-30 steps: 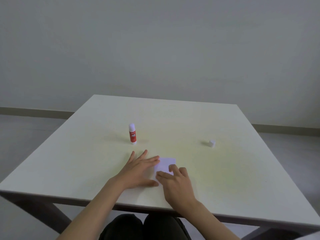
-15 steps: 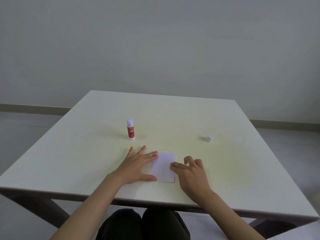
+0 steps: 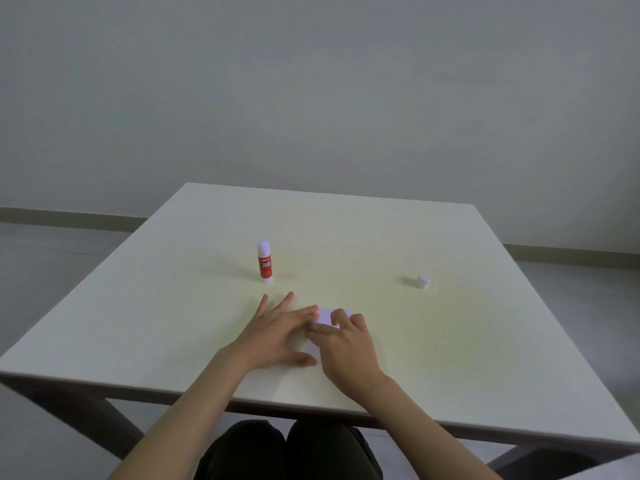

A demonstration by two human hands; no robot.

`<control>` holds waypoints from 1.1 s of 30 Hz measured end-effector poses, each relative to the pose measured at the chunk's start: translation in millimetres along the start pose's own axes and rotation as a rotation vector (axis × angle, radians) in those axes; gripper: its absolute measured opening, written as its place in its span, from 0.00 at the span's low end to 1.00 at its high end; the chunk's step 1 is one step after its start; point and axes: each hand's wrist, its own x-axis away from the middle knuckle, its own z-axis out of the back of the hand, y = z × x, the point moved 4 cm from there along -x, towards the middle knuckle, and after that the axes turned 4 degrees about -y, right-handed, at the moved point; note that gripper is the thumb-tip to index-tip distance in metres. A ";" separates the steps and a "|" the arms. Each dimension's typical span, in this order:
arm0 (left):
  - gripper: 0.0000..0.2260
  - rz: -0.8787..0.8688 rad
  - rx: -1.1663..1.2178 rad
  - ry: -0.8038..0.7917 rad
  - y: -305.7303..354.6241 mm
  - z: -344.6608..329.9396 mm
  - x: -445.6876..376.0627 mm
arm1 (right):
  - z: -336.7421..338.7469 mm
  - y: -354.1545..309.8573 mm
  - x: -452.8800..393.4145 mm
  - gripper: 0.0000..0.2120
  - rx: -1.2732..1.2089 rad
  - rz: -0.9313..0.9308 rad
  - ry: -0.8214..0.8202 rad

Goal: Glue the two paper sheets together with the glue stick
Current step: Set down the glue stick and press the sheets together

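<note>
A small white paper [image 3: 325, 315] lies flat near the table's front edge, mostly covered by both hands. My left hand [image 3: 277, 336] rests flat with fingers spread, its fingertips on the paper's left side. My right hand [image 3: 346, 344] presses down on top of the paper with its fingers apart. I cannot tell two separate sheets apart. The red and white glue stick [image 3: 265, 262] stands upright behind my left hand, untouched. Its white cap [image 3: 423, 281] lies off to the right.
The white table [image 3: 173, 306] has its front edge just below my wrists. Grey floor and a plain wall surround it. My dark-clothed knees show under the front edge.
My right hand slid left from the paper's right edge back onto the paper, covering most of it. My left hand stayed flat in place.
</note>
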 end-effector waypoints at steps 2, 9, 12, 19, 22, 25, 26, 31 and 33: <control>0.38 0.006 -0.024 -0.016 1.1 0.7 1.1 | 0.5 7.0 3.7 0.14 0.009 -0.019 0.022; 0.39 -0.004 -0.047 -0.023 0.7 1.3 1.8 | 4.6 43.3 11.0 0.18 0.039 -0.147 0.026; 0.39 -0.008 -0.042 -0.022 -0.9 0.0 1.4 | 2.0 41.6 5.3 0.14 0.056 -0.166 -0.010; 0.39 -0.024 0.024 -0.012 -0.8 -1.0 1.9 | -2.1 22.1 -17.3 0.12 0.044 -0.074 -0.007; 0.39 -0.022 0.031 -0.017 0.1 -0.4 2.9 | -2.4 22.0 -18.4 0.13 0.040 -0.060 0.002; 0.39 -0.011 -0.028 -0.025 0.4 0.1 2.1 | 0.3 32.6 -10.7 0.16 0.022 -0.055 0.036; 0.39 -0.009 -0.053 -0.028 0.5 0.5 2.1 | 1.5 37.5 -7.6 0.17 0.019 -0.061 0.048; 0.39 0.002 -0.061 -0.039 -0.4 0.8 2.3 | 5.8 57.1 9.0 0.21 0.016 -0.084 0.079; 0.39 0.009 -0.062 -0.037 -0.8 0.9 1.7 | 6.8 57.5 14.9 0.21 0.031 -0.075 0.085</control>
